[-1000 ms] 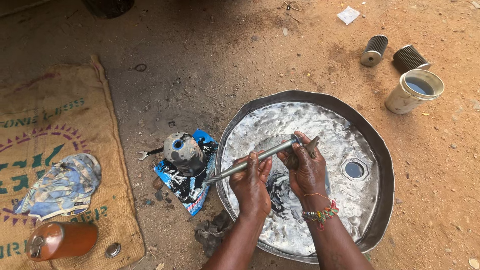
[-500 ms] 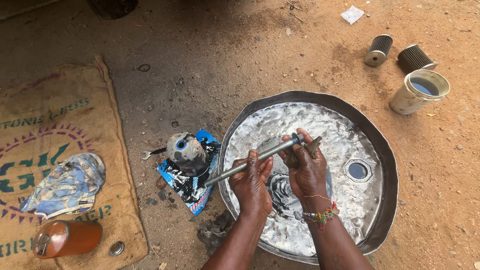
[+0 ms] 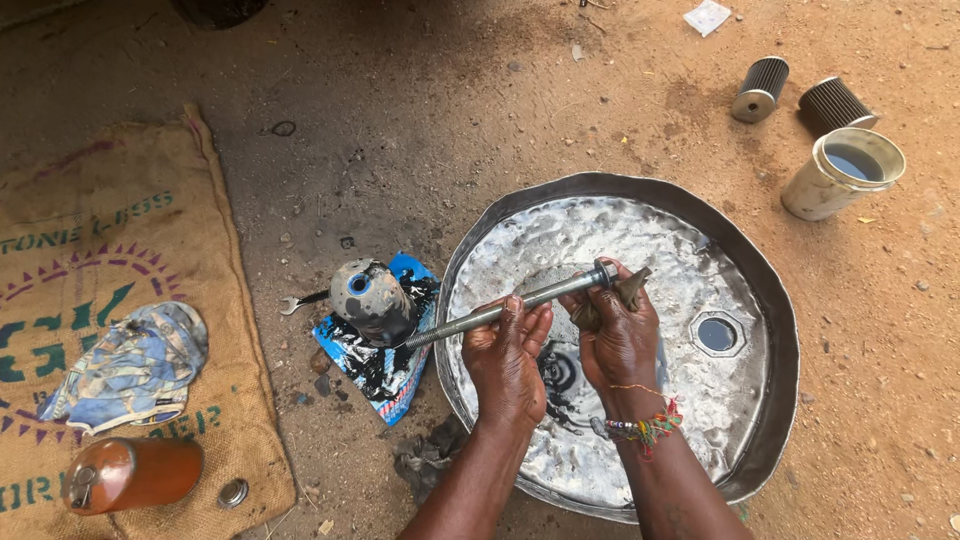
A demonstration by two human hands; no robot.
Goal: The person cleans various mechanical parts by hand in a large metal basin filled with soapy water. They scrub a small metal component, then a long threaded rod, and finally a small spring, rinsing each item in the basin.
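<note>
Over the pan (image 3: pixel 770 300), the left hand (image 3: pixel 507 360) gripped the long bolt (image 3: pixel 500 311) mid-shaft; the right hand (image 3: pixel 617 335) pinched a brush (image 3: pixel 632 287) at its head. Holding the bolt level seemed wise.

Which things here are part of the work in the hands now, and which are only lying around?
In use:
- long metal bolt, held by left hand and right hand
- round metal pan beneath them

Lying about:
- two ribbed filters
- white cup
- orange bottle
- burlap sack
- crumpled cloth
</note>
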